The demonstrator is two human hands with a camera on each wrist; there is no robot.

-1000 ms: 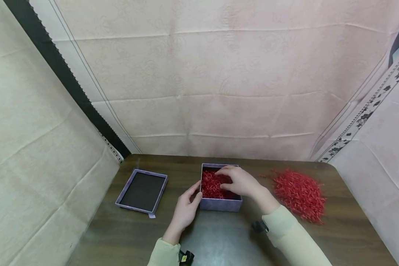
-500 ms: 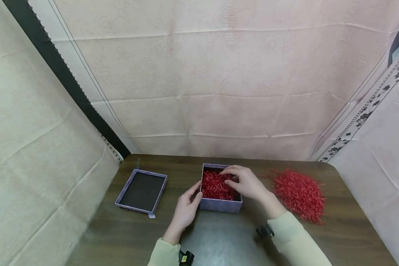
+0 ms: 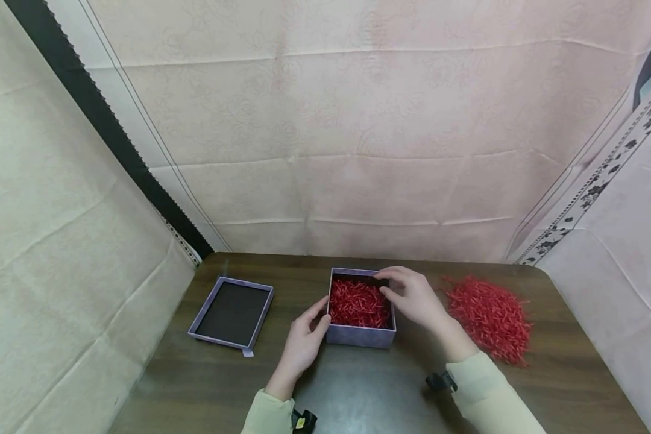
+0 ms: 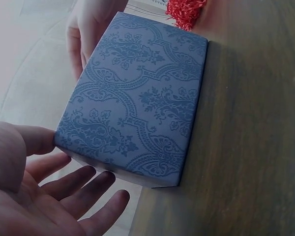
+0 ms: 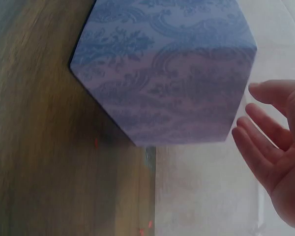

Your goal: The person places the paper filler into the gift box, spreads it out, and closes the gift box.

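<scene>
A lavender box (image 3: 360, 336) with a damask pattern (image 4: 132, 98) stands uncovered on the table, red shredded paper (image 3: 357, 303) filling much of its inside. My left hand (image 3: 302, 340) rests its fingertips and thumb against the box's left side, fingers mostly straight. Over the right rim hovers my right hand (image 3: 416, 298), its fingers loosely bent and slightly apart. In the right wrist view nothing is seen between the right fingers (image 5: 258, 145); they lie close to the rim, and I cannot tell if they touch it.
The box lid (image 3: 232, 312) lies inside-up on the left of the wooden table (image 3: 358, 392), a small tab at its near corner. To the right is a heap of red shredded paper (image 3: 490, 316). A pale cloth backdrop (image 3: 358, 150) hangs behind the table.
My right hand has moved right and up from over the shredded paper to the right rim, uncovering more of the filling. The left hand has stayed at the box's left side.
</scene>
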